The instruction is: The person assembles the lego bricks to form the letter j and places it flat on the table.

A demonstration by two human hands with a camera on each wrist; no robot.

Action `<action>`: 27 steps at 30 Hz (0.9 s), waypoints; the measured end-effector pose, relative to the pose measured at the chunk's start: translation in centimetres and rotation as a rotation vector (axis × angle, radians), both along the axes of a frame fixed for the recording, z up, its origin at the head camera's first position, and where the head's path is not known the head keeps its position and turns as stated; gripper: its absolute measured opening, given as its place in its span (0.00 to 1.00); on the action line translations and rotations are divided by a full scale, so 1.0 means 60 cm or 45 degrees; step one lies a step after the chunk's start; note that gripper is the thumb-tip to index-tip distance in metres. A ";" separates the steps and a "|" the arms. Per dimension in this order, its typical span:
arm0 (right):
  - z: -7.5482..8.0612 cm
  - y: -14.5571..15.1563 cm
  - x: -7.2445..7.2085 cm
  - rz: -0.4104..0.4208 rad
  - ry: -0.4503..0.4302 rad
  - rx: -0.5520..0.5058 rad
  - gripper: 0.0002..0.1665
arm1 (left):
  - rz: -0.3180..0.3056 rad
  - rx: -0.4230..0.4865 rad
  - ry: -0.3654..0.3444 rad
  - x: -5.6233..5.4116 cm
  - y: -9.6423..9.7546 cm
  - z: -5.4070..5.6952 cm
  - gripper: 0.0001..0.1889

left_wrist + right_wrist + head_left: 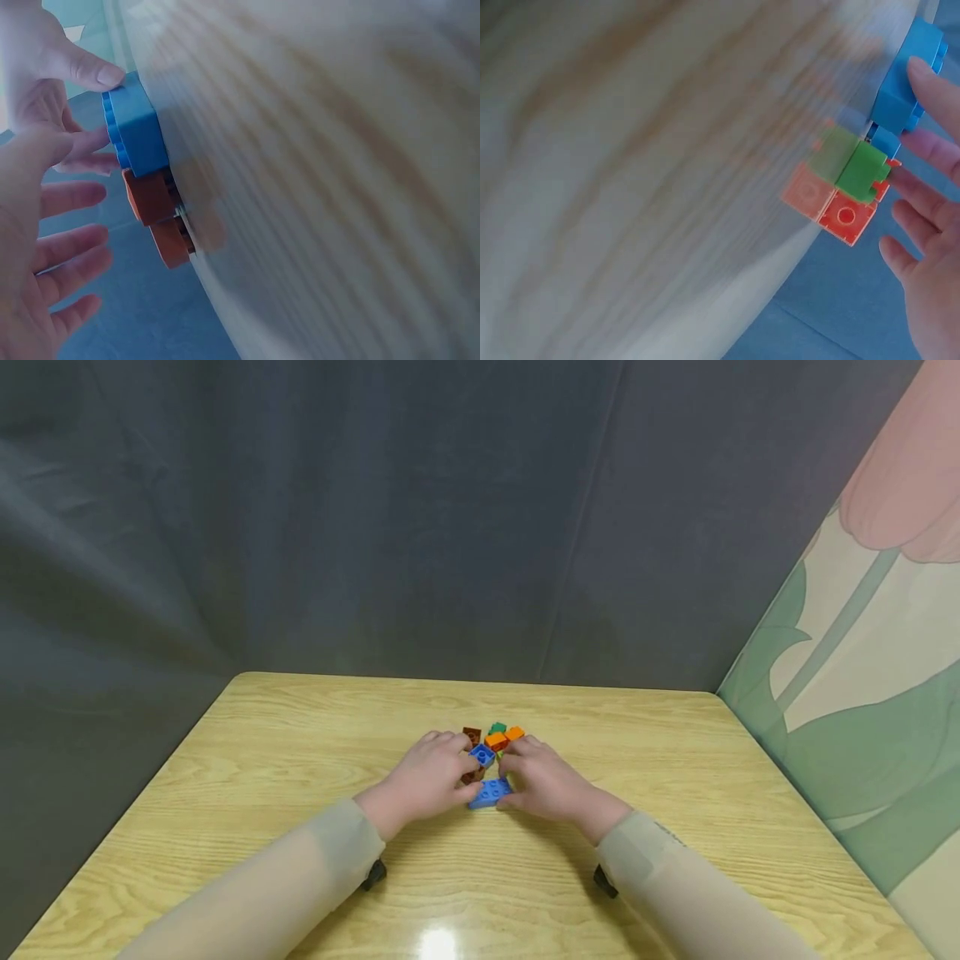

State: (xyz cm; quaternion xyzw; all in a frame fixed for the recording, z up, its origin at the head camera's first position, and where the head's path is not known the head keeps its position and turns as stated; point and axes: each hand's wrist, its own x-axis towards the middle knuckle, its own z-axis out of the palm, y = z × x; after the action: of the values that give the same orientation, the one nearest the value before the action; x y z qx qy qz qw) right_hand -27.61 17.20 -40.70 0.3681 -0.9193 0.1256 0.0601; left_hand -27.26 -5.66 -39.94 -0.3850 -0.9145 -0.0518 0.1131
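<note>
A long blue toy brick [491, 792] lies studs up at the near side of a small cluster of bricks. My right hand [552, 785] pinches its right end; the thumb is against its near face in the right wrist view, where the brick [901, 82] shows side-on. At its left end is my left hand [429, 777], fingers spread and loosely bent, thumb tip close to the brick. The left index finger reaches beside a smaller blue brick [482, 755]. Two brown bricks [150, 196] sit beyond the long brick in the left wrist view.
Behind the hands are orange bricks [497, 742], a dark green brick [497, 727] and a brown brick [471, 732]. A light green brick [862, 171] shows in the right wrist view. The wooden table [315, 718] meets a dark curtain [420, 527] and a flower-patterned panel [862, 693].
</note>
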 end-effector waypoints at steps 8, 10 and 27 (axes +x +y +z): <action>0.001 -0.006 0.003 0.038 0.016 -0.017 0.20 | -0.056 -0.015 0.001 -0.001 0.001 -0.006 0.16; -0.001 -0.007 0.001 0.043 0.023 -0.012 0.20 | -0.058 -0.017 -0.011 -0.002 0.001 -0.007 0.16; 0.003 -0.027 0.002 0.034 -0.056 -0.083 0.21 | -0.031 -0.044 -0.149 0.000 -0.001 -0.008 0.11</action>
State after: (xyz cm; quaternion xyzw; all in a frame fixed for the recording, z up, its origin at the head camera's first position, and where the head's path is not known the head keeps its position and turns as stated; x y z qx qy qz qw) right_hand -27.51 15.59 -40.53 0.3754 -0.9108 0.1642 0.0499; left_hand -27.24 -5.73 -40.44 -0.3942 -0.9156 -0.0598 0.0522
